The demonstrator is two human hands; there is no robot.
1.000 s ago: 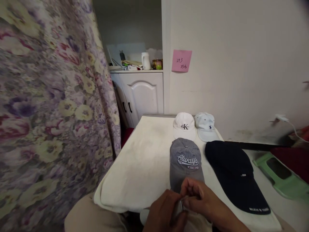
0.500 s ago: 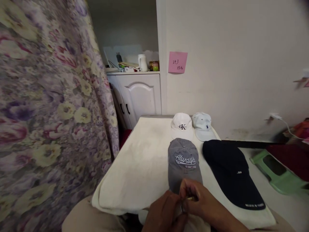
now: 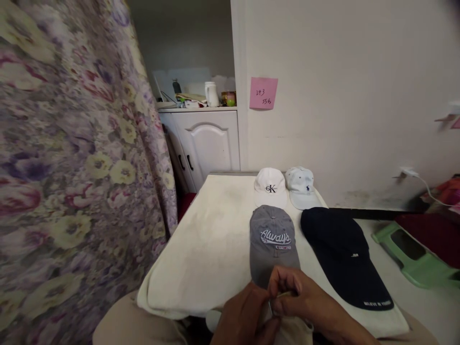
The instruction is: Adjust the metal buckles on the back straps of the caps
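Low in the view, close to my lap, both hands are pinched around a beige cap (image 3: 295, 330), mostly hidden under them. My left hand (image 3: 244, 314) is closed on its edge, where a small pale, metal-looking piece shows between the hands. My right hand (image 3: 304, 297) has thumb and fingertips pressed together on what looks like the cap's strap. Just beyond my fingers lies a grey cap (image 3: 275, 239) with "Always" lettering. To its right rests a dark navy cap (image 3: 339, 254). A white cap (image 3: 270, 187) and a pale blue cap (image 3: 302, 187) sit behind them.
The caps lie on a cream-covered table (image 3: 201, 239) against the wall. A floral curtain (image 3: 82, 167) hangs at left. A white cabinet (image 3: 210, 141) stands behind, a green stool (image 3: 409, 251) at right. A pink note (image 3: 263, 93) is on the wall.
My right fingers have shifted slightly, and the yellowish end seen between them before shows less now. The laid-out caps have stayed in place.
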